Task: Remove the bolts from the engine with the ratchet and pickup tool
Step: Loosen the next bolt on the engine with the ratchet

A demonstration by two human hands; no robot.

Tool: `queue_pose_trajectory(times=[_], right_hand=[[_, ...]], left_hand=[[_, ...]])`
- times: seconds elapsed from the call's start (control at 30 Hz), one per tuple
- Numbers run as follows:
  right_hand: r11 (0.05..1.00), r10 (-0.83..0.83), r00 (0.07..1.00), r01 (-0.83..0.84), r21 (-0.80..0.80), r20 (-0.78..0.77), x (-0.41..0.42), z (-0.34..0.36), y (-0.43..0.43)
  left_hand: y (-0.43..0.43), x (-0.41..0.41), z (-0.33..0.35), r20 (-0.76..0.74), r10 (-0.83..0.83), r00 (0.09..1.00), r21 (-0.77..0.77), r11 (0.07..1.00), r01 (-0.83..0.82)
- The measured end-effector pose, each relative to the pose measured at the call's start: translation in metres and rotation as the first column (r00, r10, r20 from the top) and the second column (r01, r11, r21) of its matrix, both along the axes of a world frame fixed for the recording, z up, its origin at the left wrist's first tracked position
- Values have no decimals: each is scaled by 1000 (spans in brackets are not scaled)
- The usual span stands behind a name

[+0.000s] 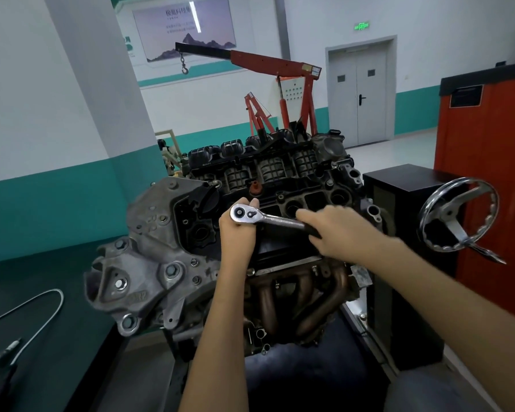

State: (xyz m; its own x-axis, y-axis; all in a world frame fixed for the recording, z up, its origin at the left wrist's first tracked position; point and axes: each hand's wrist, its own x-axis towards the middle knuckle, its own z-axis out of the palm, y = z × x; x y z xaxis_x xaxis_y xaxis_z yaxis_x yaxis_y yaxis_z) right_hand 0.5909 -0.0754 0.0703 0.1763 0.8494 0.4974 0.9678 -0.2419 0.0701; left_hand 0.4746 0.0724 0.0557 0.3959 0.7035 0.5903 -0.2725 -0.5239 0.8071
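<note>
Left hand (238, 234) clasps ratchet (252, 215) head | right hand (338, 230) grips its handle | engine (161, 239) beneath | pickup tool (46, 307) lies near left, untouched.

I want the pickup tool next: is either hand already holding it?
No, the pickup tool lies on the table while the left hand and right hand grip the ratchet.
</note>
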Motion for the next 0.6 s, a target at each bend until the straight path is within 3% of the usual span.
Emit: queue_pose_trajectory(times=[0.07,0.17,0.23,0.3,0.37,0.47,0.53,0.6], right_hand=[[992,4,968,27,122,-251,-28,-34,-2],[962,172,705,30,271,-688,-89,-78,14],[933,266,577,47,357,-772,-121,-89,37],[922,305,531,45,386,-791,-131,-91,46],[946,263,585,-1,324,-767,-113,-86,37],[982,169,779,-80,171,-604,-56,-62,9],[997,78,928,-72,28,-365,-15,-29,-2],[998,10,996,-16,-60,-89,10,4,-2]], left_hand=[[-2,3,-1,2,26,1000,-35,999,-25],[-6,8,0,16,90,996,-16,996,-89],[-4,7,1,0,115,993,48,992,-115],[0,4,2,-28,114,993,53,992,-112],[3,2,2,-32,94,995,34,995,-93],[2,3,1,-46,25,999,35,999,-23],[1,3,2,-80,-5,997,52,999,9],[1,3,3,-80,-9,997,52,999,14]])
